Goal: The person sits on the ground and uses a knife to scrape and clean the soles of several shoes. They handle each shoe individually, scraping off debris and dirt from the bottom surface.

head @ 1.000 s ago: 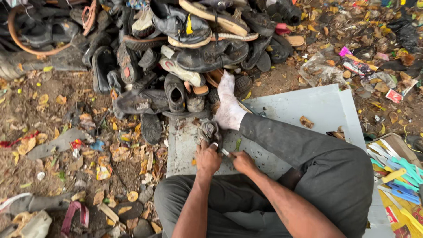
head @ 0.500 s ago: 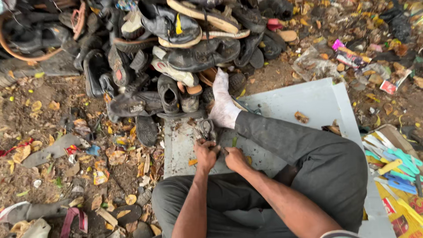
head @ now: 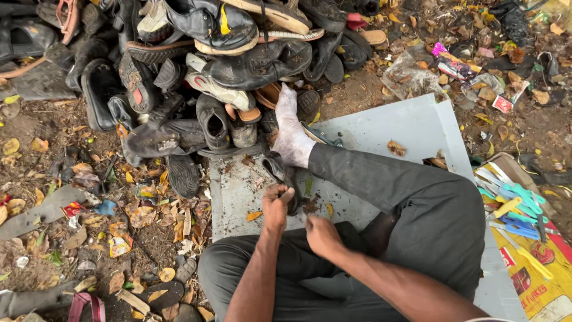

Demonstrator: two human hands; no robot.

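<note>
Your 2 hands work on a dark shoe piece (head: 281, 170) on the grey board (head: 381, 134).
Left hand (head: 275, 206) fingers are pinching it; right hand (head: 322, 235) fingers are curled, at 4 o'clock; shoe pile (head: 214, 65) at 12 o'clock.

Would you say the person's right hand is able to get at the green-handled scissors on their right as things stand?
Probably yes: the right hand is low beside the knee, and the green-handled scissors lie uncovered on the outer side, though the bent right leg sits between them.

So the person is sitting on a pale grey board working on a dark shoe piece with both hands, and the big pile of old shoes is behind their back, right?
Not quite. The head view shows the pile of old shoes in front of the person, beyond their outstretched foot. Both the left hand and right hand do work the dark shoe piece on the pale grey board.
</note>
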